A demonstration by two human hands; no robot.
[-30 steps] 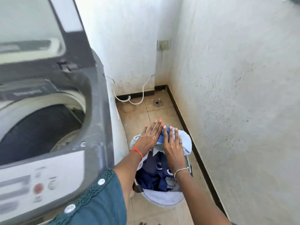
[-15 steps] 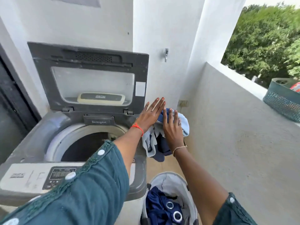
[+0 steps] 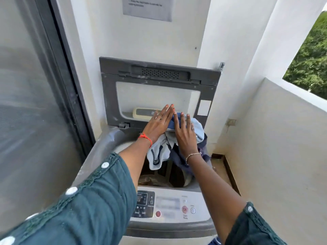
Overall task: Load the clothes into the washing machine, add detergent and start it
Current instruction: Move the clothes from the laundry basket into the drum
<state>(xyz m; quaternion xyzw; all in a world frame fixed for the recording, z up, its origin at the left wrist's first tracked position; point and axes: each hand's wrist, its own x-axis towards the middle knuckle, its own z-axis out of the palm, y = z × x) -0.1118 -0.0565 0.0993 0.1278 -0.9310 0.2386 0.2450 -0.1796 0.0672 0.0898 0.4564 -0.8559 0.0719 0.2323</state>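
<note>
A bundle of clothes (image 3: 159,154), light blue and navy, hangs pressed between my two flat palms above the open drum (image 3: 169,174) of the top-loading washing machine (image 3: 99,156). My left hand (image 3: 158,125) presses the bundle's left side, fingers stretched forward. Against its right side lies my right hand (image 3: 184,134). The grey lid (image 3: 155,91) stands upright behind the bundle. Some fabric lies low inside the drum. The control panel (image 3: 169,206) with buttons runs along the near edge.
A glass sliding door (image 3: 31,103) stands at the left. A low white parapet wall (image 3: 283,138) closes the right side, with a narrow strip of tiled floor (image 3: 221,170) between it and the machine. A paper notice (image 3: 147,7) hangs on the wall above.
Both hands lifted the bundle out of the laundry basket on the floor and carried it left, from beside the machine to directly over the drum. The view has swung up and left.
</note>
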